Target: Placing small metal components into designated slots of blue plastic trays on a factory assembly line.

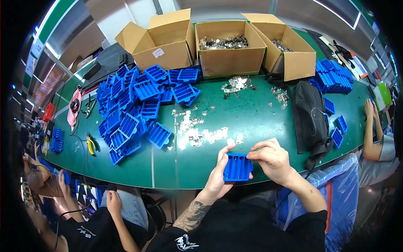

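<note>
Over the table's near edge, my left hand (217,178) is closed round a blue plastic battery holder (237,169) with several long slots facing up. My right hand (273,161) pinches at the holder's upper right corner, thumb and forefinger together. Whatever sits between those fingertips is too small to make out. Just beyond my hands, small shiny metal contact pieces (205,135) lie scattered on the green table. A big heap of the same blue holders (134,107) is piled to the left.
Along the back stand three cardboard boxes (233,61), two showing metal pieces inside. A black mesh bag (311,113) lies at right, near stacked blue holders (336,77). Yellow-handled pliers (91,143) rest left of the heap. Other people sit at both sides.
</note>
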Available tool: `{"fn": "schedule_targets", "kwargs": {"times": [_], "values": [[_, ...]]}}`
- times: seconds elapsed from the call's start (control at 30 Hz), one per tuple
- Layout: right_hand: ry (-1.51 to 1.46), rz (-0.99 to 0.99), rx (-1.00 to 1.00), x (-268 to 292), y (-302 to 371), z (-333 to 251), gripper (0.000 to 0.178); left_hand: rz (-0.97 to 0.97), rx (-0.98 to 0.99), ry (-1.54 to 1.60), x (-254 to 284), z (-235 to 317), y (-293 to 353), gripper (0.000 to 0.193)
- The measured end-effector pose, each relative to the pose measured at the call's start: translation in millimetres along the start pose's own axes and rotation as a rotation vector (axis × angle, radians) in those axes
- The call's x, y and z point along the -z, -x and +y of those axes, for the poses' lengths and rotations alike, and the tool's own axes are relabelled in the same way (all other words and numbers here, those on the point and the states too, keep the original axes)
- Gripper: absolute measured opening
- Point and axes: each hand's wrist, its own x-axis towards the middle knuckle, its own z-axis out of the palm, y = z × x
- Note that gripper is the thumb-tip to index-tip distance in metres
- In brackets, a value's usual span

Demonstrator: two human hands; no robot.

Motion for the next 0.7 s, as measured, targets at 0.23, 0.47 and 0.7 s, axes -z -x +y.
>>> {"fn": "schedule_targets", "kwargs": {"times": [0.23,0.47,0.7], "values": [[-0.117,-0.067,-0.032,-2.2,0.2,7.9,0.018,-0.024,0.027,0.023,4.4,0.3,-0.4,0.045],[-0.519,-0.153,-0.313,1.7,0.9,11.0,0.014,-0.025,0.024,0.053,3.4,3.2,0.9,0.045],[-0.835,-0.343,-0.598,6.4,-0.2,6.0,0.023,-0.087,-0.017,-0.039,0.4,10.1,3.3,0.057]]}}
